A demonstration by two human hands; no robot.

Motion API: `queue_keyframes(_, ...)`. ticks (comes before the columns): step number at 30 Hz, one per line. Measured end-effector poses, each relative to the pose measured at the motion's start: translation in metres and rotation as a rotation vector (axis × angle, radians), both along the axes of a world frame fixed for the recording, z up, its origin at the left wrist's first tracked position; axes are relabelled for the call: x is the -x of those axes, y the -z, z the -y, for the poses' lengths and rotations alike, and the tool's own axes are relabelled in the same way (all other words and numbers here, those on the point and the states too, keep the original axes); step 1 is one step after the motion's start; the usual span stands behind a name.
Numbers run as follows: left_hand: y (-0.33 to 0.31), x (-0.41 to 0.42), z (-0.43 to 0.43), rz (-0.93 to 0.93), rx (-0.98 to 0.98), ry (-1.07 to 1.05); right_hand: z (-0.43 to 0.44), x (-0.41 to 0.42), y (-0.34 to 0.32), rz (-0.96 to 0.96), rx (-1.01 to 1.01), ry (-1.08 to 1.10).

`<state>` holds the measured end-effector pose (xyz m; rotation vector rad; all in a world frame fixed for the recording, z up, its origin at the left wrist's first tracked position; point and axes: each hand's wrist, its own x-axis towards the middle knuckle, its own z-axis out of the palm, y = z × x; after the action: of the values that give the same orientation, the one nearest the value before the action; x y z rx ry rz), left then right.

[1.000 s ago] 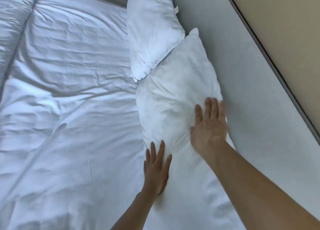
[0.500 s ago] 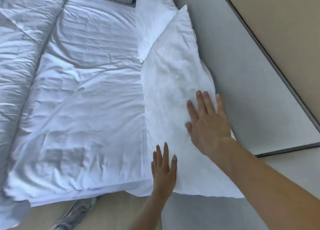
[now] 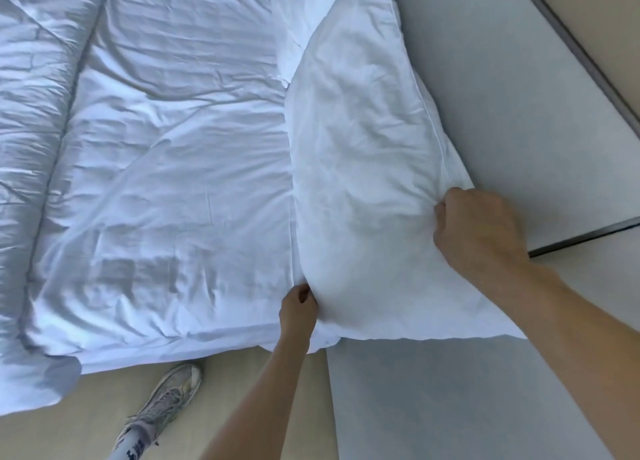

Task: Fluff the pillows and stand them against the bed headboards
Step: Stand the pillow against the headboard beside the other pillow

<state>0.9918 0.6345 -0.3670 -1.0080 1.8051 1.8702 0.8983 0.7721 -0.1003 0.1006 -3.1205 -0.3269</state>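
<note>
A long white pillow (image 3: pixel 360 154) leans along the grey padded headboard (image 3: pixel 519 130) at the right side of the bed. My left hand (image 3: pixel 298 312) pinches its lower left edge near the duvet. My right hand (image 3: pixel 479 227) is clenched on the pillow's right edge beside the headboard. A second white pillow (image 3: pixel 298 23) lies farther up, partly covered by the first one.
A white wrinkled duvet (image 3: pixel 166 182) covers the bed, with a folded ridge along its left side. A foot in a grey sneaker (image 3: pixel 166 400) stands on the beige floor below the bed edge. The headboard's dark trim (image 3: pixel 588 232) runs along the wall at right.
Both hands went from lying flat on the pillow to gripping its edges. The view has pulled back, and the bed edge, floor and sneaker now show.
</note>
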Motion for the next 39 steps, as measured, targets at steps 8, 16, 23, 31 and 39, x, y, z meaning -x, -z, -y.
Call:
queue_keyframes(8, -0.015, 0.008, -0.01, 0.171, -0.314, -0.184, 0.018, 0.022, -0.06, -0.116, 0.066, -0.067)
queue_keyframes(16, -0.001, -0.016, 0.004, 0.289, -0.541, 0.012, 0.012, 0.026, -0.063, -0.142, 0.061, -0.133)
queue_keyframes(23, 0.015, -0.019, 0.002, 0.26, 0.071, 0.244, 0.007, 0.021, -0.043, -0.128, 0.119, -0.136)
queue_keyframes(31, -0.068, 0.001, 0.01, -0.229, 0.204, -0.222, -0.001, -0.006, -0.031, -0.071, 0.237, 0.058)
queue_keyframes(39, -0.142, 0.085, -0.023, -0.474, 0.181, 0.243, -0.01, -0.023, -0.032, 0.03, 0.296, 0.225)
